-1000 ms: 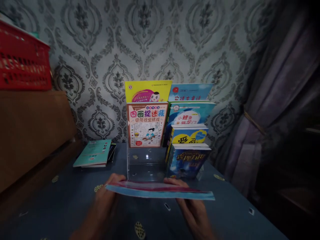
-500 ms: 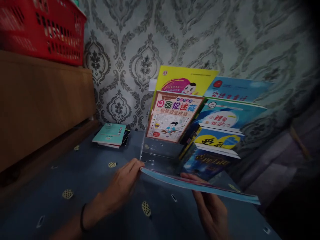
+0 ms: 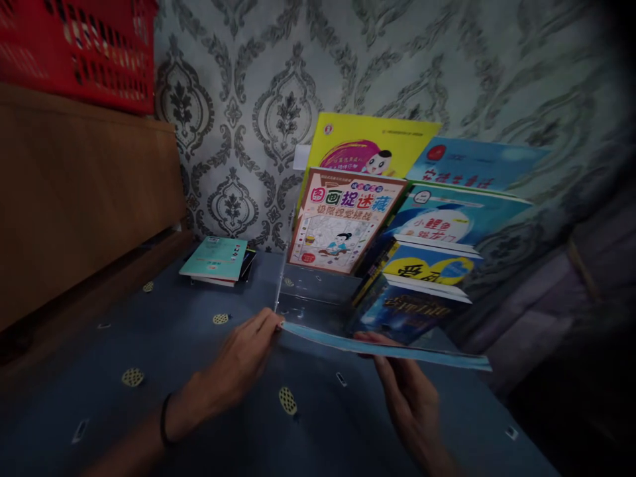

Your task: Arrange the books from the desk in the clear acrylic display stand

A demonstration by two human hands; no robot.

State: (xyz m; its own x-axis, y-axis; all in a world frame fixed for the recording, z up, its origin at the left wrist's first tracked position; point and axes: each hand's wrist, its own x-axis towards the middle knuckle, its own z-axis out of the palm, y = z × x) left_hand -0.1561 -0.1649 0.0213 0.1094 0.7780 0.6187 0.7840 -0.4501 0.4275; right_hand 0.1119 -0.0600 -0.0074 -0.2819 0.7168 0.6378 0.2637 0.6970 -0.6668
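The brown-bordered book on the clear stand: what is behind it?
Behind the brown-bordered book stands a yellow book; its top, with a pink patch and a cartoon face, shows above. Most of its lower cover is hidden.

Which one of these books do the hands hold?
The thin blue book, seen edge-on: left hand at its left end, right hand near its middle. The other books stand in the rack or lie on the table.

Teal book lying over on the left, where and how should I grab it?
Probably by the near left corner of the teal book, coming from the front left, pinching above and below: it lies flat, and that corner juts past the book beneath. The left hand is nearer, but holds the thin blue book.
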